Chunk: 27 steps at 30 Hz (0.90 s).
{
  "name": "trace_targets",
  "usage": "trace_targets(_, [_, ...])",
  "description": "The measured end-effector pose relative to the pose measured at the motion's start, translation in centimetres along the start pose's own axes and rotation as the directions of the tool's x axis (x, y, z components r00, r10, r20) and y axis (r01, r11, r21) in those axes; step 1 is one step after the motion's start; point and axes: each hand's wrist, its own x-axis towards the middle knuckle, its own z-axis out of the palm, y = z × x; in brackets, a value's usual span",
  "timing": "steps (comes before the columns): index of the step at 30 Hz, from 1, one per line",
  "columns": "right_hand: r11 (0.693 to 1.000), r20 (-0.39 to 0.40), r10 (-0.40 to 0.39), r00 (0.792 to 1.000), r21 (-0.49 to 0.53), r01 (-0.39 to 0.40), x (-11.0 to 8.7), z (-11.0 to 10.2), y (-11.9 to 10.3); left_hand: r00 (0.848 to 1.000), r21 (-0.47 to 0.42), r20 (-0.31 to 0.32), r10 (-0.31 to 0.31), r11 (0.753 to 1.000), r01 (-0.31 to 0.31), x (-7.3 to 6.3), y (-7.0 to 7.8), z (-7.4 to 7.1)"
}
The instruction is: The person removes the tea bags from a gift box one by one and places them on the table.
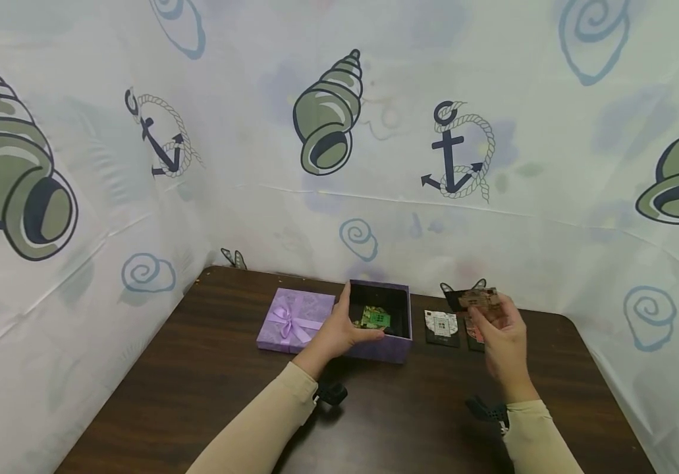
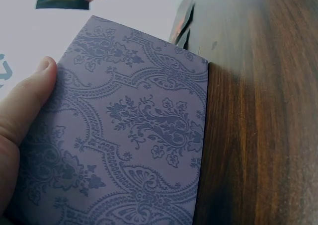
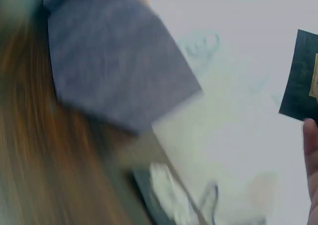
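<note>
My left hand [image 1: 339, 329] grips the near left corner of an open purple patterned box [image 1: 377, 351]. Its thumb [image 2: 35, 96] lies along the box edge in the left wrist view. Inside the box's dark interior rests a green-and-yellow flat packet [image 1: 375, 318]. My right hand [image 1: 506, 342] pinches a flat dark packet with a brownish picture [image 1: 481, 300], raised over the table right of the box. In the right wrist view only part of this packet [image 3: 300, 81] and a fingertip show. Beneath it lie a black-and-white packet [image 1: 442, 328] and a partly covered black-and-red packet [image 1: 474, 334].
A lilac box lid [image 1: 276, 329] with a ribbon bow lies left of the box. The brown wooden table [image 1: 398, 415] ends at a hanging cloth [image 1: 244, 151] printed with shells and anchors.
</note>
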Motion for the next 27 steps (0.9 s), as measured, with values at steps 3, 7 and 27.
trace_targets(3, [1.000,-0.104,0.003,0.995,-0.028,-0.006,-0.4,-2.9,-0.1,1.000,0.000,0.003,0.006,1.000,-0.006,0.2,0.1,0.0])
trace_targets(7, [0.998,-0.223,-0.015,0.975,-0.056,0.002,-1.0,-6.9,0.8,1.000,0.000,-0.004,0.012,1.000,-0.012,0.4,0.1,0.0])
trace_targets(27, [0.969,-0.442,-0.026,0.896,-0.231,-0.086,-2.4,-13.2,3.9,1.000,0.030,-0.006,0.010,0.999,-0.010,0.3,-0.4,0.1])
